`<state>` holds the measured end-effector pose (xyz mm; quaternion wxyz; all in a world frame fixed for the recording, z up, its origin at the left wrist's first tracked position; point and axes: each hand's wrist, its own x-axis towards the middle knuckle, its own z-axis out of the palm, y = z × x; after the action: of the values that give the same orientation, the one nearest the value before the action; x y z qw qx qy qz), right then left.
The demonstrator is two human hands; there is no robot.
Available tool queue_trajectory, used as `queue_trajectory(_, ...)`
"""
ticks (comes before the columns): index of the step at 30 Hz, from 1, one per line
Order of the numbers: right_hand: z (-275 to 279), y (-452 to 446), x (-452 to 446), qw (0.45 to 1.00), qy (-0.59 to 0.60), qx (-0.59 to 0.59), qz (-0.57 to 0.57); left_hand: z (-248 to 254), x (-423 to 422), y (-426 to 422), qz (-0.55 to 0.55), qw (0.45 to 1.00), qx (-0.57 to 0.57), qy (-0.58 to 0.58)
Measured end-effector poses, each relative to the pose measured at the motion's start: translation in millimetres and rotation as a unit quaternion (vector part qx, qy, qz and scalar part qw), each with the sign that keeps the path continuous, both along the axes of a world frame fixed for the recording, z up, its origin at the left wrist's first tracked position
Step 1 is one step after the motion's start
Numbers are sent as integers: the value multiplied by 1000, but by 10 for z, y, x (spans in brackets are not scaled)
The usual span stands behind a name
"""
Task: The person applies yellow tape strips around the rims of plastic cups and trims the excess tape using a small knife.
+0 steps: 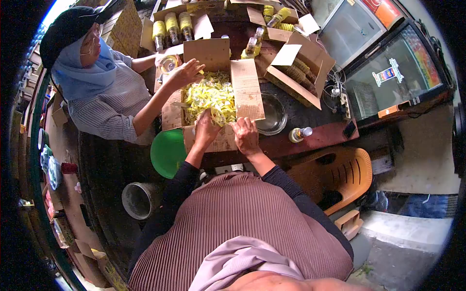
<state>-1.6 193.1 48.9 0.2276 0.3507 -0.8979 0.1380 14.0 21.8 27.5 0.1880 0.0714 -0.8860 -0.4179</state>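
An open cardboard box point(247, 92) stands in front of me, full of loose yellow and white strips point(208, 94). My left hand point(207, 130) is at its near side, fingers closed around some of the yellow strips point(219, 117). Over the box's near right corner, my right hand point(246, 136) has its fingers curled together beside the flap. Whatever is between those fingers is too small to make out. Across the box, a co-worker's hand point(187, 73) reaches over the strips, while the other holds a clear round container point(168, 64).
Right of the box sit a glass bowl point(272, 115) and a small bottle with yellow contents point(300, 134). More cartons point(301, 68) hold stacked yellow-ringed items. A green basin point(167, 154), a grey bucket point(138, 200) and an orange chair point(347, 177) surround me below the table edge.
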Motion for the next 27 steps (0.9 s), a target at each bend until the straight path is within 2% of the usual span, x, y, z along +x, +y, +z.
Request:
queue_trajectory(1, 9, 3, 1, 1000, 5, -5, 7, -2, -7, 4, 0, 1000, 0, 1)
queue_trajectory(3, -28, 0, -16, 1000, 18, 0, 7, 0, -19, 12, 2, 996, 18, -85)
queue_trajectory(6, -80, -3, -45, 999, 34, 14, 4, 3, -32, 2, -22, 991, 46, -123)
queue_trajectory(10, -95, -12, -56, 999, 27, 7, 18, -247, -103, -87, -42, 989, 51, -135)
queue_trajectory(12, -126, -44, -55, 999, 30, 15, 12, -298, -105, -100, -105, 981, 92, -136)
queue_trajectory(18, -222, -6, -120, 999, 24, 9, 27, -352, -139, -207, -115, 972, 150, -143)
queue_trajectory(22, -279, 34, -103, 998, 0, 57, 18, -554, -193, -282, -166, 969, 127, -132)
queue_trajectory(23, -281, 29, -110, 997, 5, 78, 10, -976, -276, -310, -190, 938, 249, -150)
queue_trajectory(25, -327, 42, -162, 999, 23, 31, 21, -287, -139, -218, -203, 921, 282, -177)
queue_trajectory(26, -313, 48, -168, 999, 0, 30, 22, -240, -137, -248, -193, 932, 229, -202)
queue_trajectory(27, -292, 45, -179, 999, -24, 30, 23, -280, -154, -281, -187, 934, 228, -201)
